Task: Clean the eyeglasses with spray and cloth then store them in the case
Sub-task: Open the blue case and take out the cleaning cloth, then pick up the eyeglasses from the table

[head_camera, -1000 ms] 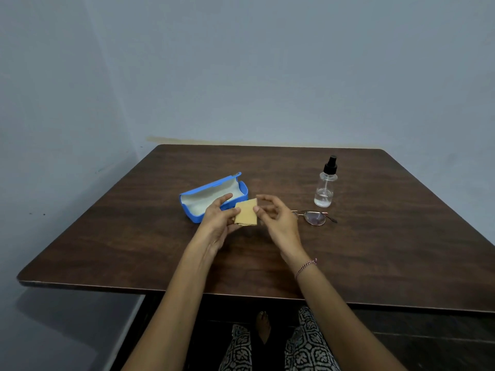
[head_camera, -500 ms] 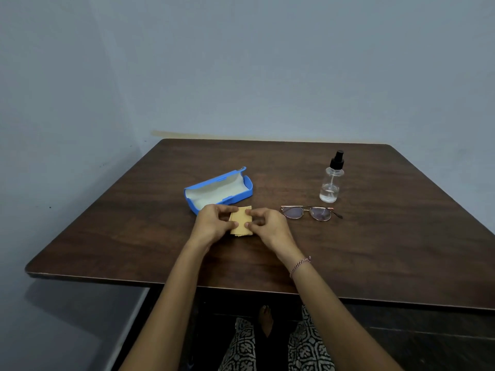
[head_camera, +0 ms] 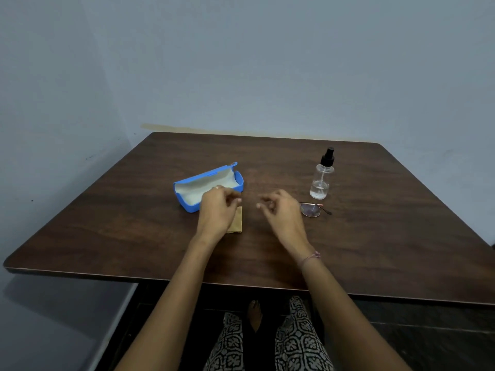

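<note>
Beneath the open blue case [head_camera: 186,204], pale lining upward: dark wooden table [head_camera: 375,236], widest thing in view. Just in front of the case's right end, left hand [head_camera: 218,212], fingers loosely curled, gripping nothing. Further right of the case, right hand [head_camera: 281,212], likewise slack and half-curled, empty, apart from the left. Far right of the case, upright clear spray bottle [head_camera: 321,180] with black nozzle. Right of the case and nearer than the bottle, eyeglasses [head_camera: 312,210] flat on the wood, one lens hidden behind the right hand; contact not discernible. Directly in front of the case, folded tan cloth [head_camera: 237,220], partly under the left hand; touching or not, cannot tell.
</note>
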The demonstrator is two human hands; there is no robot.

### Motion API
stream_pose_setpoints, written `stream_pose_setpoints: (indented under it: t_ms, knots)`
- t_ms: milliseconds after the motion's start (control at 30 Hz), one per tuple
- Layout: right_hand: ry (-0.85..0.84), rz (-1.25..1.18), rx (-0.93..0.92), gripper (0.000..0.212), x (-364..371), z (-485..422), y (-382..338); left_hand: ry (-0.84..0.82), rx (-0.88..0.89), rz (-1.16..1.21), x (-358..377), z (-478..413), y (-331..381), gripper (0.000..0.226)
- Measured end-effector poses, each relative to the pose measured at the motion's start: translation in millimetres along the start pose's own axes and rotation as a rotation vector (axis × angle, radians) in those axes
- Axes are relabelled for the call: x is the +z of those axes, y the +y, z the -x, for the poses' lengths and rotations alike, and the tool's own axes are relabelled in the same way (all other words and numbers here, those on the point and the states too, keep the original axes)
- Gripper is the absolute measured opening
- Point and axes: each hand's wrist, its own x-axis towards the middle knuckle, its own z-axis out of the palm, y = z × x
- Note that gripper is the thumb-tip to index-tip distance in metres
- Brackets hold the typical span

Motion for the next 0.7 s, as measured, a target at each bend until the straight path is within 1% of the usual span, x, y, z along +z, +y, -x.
stream_pose_setpoints:
  t_ms: [100, 200, 400, 533, 700]
  knots:
    - [0.155, -0.019, -0.026, 0.018, -32.9, -4.2, 18.6, 0.016, 0.131, 0.023, 20.1, -1.7, 21.4, 0.017]
    - [0.215, 0.055, -0.029, 0.017, -61.6, -10.0, 47.4, -0.014, 0.226, 0.004, 42.3, -5.8, 38.6, 0.017]
    - [0.162, 0.19, -0.022, 0.019, -85.2, -17.3, 95.3, -0.169, 0.26, -0.23, 70.0, -16.5, 46.6, 0.021]
    - [0.067, 0.092, -0.012, 0.017, -82.8, -16.5, 105.4, -0.23, 0.284, -0.294, 76.0, -19.5, 46.7, 0.021]
    - [0.0, 0.056, -0.01, 0.016, -84.6, -18.7, 111.1, -0.239, 0.317, -0.332, 77.7, -21.9, 42.1, 0.022]
